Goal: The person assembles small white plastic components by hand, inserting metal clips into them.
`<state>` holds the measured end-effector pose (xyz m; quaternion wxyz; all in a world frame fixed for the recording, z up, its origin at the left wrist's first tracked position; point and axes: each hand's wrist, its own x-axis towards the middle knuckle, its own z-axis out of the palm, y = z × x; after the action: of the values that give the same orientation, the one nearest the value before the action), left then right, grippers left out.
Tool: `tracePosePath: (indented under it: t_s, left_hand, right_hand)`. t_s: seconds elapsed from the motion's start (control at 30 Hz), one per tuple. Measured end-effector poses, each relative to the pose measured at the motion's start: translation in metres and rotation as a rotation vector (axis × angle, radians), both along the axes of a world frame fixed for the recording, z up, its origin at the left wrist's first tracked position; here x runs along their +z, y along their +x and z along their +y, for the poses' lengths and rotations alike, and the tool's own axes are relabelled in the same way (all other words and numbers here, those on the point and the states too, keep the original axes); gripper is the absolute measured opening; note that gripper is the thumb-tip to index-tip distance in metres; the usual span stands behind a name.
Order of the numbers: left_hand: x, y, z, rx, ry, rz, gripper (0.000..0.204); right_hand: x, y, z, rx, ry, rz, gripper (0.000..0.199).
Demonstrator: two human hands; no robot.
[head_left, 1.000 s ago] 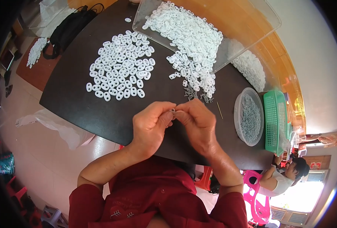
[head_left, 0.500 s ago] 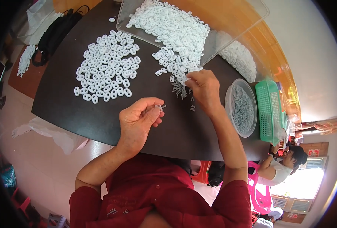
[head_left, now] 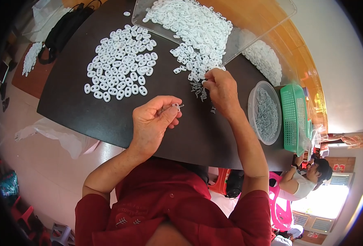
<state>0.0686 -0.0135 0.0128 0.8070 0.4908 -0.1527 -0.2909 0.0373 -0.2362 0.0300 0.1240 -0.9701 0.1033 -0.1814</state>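
Observation:
My left hand [head_left: 152, 121] is closed in a pinch over the near middle of the table. Between its thumb and fingers sits a small white plastic piece [head_left: 175, 107] with a metal screw [head_left: 182, 105] sticking out to the right. My right hand [head_left: 222, 90] is bent into a pinch at the near edge of a heap of small white plastic pieces [head_left: 197, 61]; what its fingertips hold, if anything, I cannot make out. Just below those fingertips lies a little pile of loose screws [head_left: 197, 89]. Farther left, many white oval two-holed pieces [head_left: 118, 61] are spread on the table.
A clear plastic bin [head_left: 240, 47] lies open toward me, with white pieces spilling out. Right of my right arm stand a round clear tub [head_left: 278, 123] of screws and a green basket [head_left: 292, 119]. Beyond the dark table [head_left: 197, 147], a person [head_left: 298, 180] sits at right.
The view has shifted slightly, so the table's contents appear a little higher and farther right. My left hand keeps its white piece and screw; my right hand stays by the heap.

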Motion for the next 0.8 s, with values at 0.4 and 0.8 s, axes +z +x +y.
tracePosePath:
  t_s: [0.4,0.8]
  left_hand:
    - [0.006,-0.004,-0.002,0.007,0.008,0.034,0.016]
    - [0.006,-0.003,0.006,0.024,-0.035,0.028,0.017]
  right_hand:
    - [0.038,-0.024,0.043,0.028,1.112,0.042,0.013]
    - [0.019,-0.031,0.064,0.121,1.317,0.045,0.021]
